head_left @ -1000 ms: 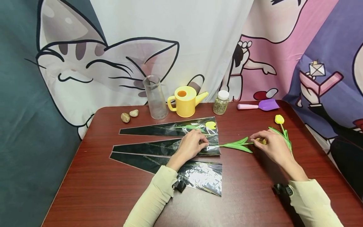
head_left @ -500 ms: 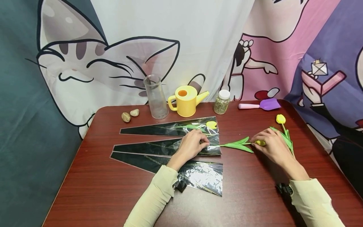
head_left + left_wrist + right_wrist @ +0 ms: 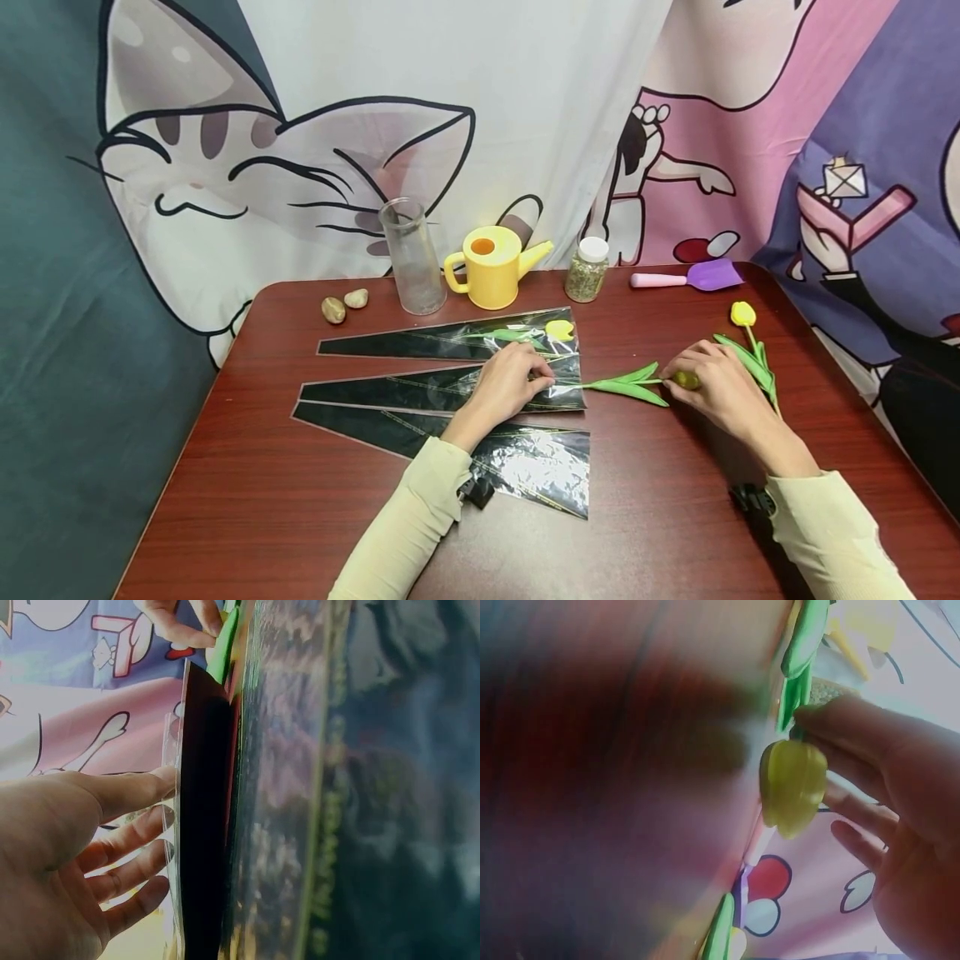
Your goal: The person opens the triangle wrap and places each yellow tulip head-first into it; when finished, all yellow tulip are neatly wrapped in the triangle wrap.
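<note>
In the head view, my left hand (image 3: 508, 385) pinches the wide end of the middle dark-backed clear plastic sleeve (image 3: 405, 390); the left wrist view has its thumb and fingers at the film's edge. To its right, my right hand (image 3: 716, 382) pinches the stem of a yellow tulip (image 3: 793, 787) just below the bloom. The tulip's green leaves (image 3: 630, 387) point toward the sleeve, and its stem end reaches the sleeve mouth. Another yellow tulip (image 3: 558, 331) lies inside the upper sleeve (image 3: 420, 340). A third tulip (image 3: 742, 315) lies beyond the right hand, partly hidden by it.
Another sleeve (image 3: 532, 467) lies nearest me. Along the back of the table (image 3: 247, 483) stand a clear glass vase (image 3: 412, 267), a yellow watering can (image 3: 492, 271) and a white-lidded jar (image 3: 587, 271). A purple scoop (image 3: 712, 275) and two stones (image 3: 333, 310) lie there too.
The tulip bloom beneath my right hand has shifted slightly left and toward me. My left hand stays in place on the sleeve.
</note>
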